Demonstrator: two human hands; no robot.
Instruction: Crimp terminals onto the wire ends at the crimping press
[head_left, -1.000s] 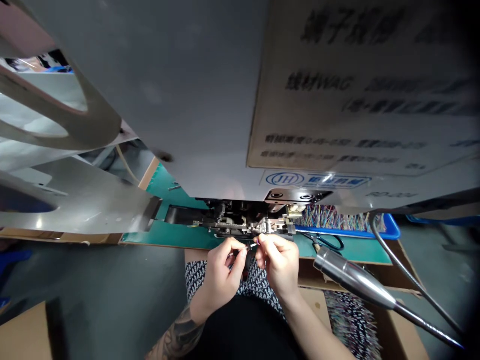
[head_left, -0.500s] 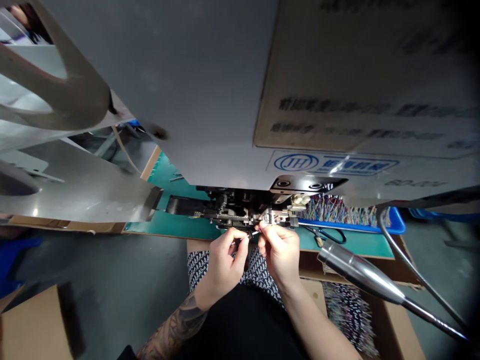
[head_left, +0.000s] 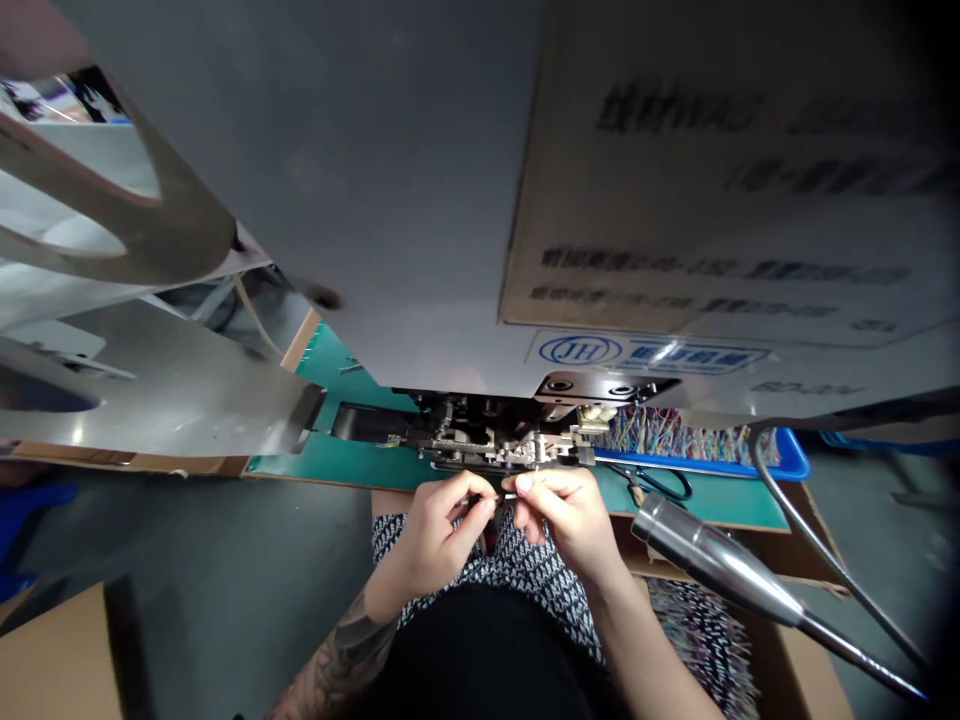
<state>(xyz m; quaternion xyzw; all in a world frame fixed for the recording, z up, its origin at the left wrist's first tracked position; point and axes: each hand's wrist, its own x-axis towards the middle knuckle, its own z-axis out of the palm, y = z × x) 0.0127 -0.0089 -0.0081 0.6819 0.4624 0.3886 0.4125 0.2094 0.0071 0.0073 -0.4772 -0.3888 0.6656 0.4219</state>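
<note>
My left hand point(head_left: 441, 532) is closed in a pinch, thumb against forefinger, just in front of the crimping-type machine's metal mechanism point(head_left: 480, 445). Facing it, my right hand point(head_left: 570, 515) pinches too, its fingertips a short way from the left ones. A short, thin wire point(head_left: 509, 496), dark with a pale end, shows in the gap between the two pinches. Most of it is hidden by my fingers, and its tip is too small to make out. Both hands are over my lap, slightly below the mechanism.
The machine's grey housing point(head_left: 375, 200) fills the upper view. At right, a blue tray point(head_left: 795, 455) holds many coloured wires, near black-handled scissors point(head_left: 675, 485). A metal lamp point(head_left: 720, 560) reaches in from the right. Below lies a carton point(head_left: 802, 650) of wires. A reel-like metal guard point(head_left: 195, 380) stands left.
Both hands have drawn back from the mechanism toward my body, still pinching the wire. The view has tilted slightly upward, so the machine's housing and label appear lower.
</note>
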